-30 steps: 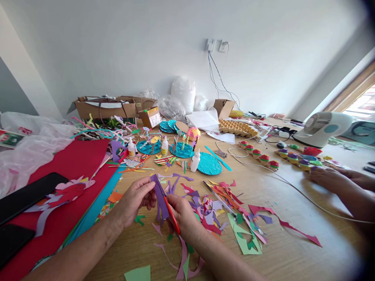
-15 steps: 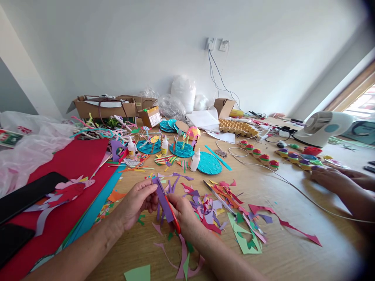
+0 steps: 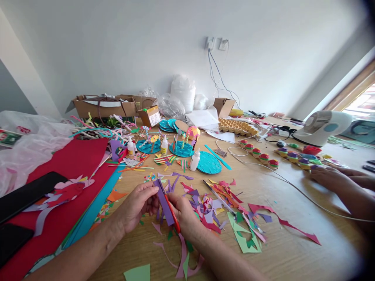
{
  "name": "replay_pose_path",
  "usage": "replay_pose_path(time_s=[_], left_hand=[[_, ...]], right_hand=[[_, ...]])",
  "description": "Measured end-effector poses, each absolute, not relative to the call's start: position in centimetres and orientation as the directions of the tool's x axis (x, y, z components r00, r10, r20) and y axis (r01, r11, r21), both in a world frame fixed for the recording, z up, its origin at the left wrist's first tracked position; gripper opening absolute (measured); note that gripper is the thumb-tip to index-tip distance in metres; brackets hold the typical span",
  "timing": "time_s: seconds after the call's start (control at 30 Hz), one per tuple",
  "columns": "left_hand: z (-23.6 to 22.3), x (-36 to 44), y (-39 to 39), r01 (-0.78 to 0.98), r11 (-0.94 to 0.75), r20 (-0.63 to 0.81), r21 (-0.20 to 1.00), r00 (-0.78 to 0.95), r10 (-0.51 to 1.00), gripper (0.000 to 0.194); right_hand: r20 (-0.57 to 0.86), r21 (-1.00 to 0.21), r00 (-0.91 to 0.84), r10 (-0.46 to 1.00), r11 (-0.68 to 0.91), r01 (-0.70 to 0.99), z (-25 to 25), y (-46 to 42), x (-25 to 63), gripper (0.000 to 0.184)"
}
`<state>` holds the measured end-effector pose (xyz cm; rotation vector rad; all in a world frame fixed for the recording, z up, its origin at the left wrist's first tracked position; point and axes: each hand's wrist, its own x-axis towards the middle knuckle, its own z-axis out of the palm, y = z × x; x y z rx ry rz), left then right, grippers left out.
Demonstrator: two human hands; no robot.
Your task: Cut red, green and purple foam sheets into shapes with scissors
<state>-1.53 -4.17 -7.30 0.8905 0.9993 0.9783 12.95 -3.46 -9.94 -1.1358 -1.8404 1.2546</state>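
Between thumb and fingers, my left hand [image 3: 145, 200] pinches the upper end of a purple paper strip [image 3: 165, 208]. Red-handled scissors [image 3: 172, 212] are gripped in my right hand [image 3: 182, 210], their blades lying along the strip's right edge. Whether the blades are parted cannot be made out. Under and around both hands lie loose paper scraps [image 3: 208, 212] in purple, pink and red. A pale green sheet with cut-out holes [image 3: 241, 238] lies to the right, and a pen [image 3: 218, 197] rests across the scraps.
Glue bottles [image 3: 195, 160] stand beyond my hands near a blue textured disc [image 3: 209, 163] and decorated blue discs. Red paper [image 3: 70, 164] and a black phone [image 3: 29, 195] lie left. At right are a cable [image 3: 281, 177], painted egg-carton strips [image 3: 256, 153], a fan [image 3: 322, 128] and another person's hands [image 3: 331, 179].
The purple strip and my left fingers have shifted very slightly to the right. Both hands keep the same hold, and the other things stay where they were.
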Motion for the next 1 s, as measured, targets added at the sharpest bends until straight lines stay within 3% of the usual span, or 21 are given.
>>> replay_pose_path(time_s=[0.63,0.83,1.0], left_hand=[[-8.0,-1.3,-4.1,-0.220,0.329,-0.283,0.918,0.216,0.934,0.019],[-7.6,-2.1,-3.7,-0.140,0.242,-0.219,0.960,0.161,0.962,0.022],[-6.8,-2.9,-3.1,0.081,0.060,-0.064,0.995,0.054,0.996,0.026]], right_hand=[[-0.004,-0.954,-0.417,0.909,0.123,0.275,-10.5,-3.3,12.9,0.034],[-0.130,-0.990,-0.387,0.913,-0.095,0.107,-9.8,-3.3,12.9,0.042],[-0.094,-0.986,-0.389,0.916,-0.140,-0.091,-8.5,-3.4,13.1,0.038]])
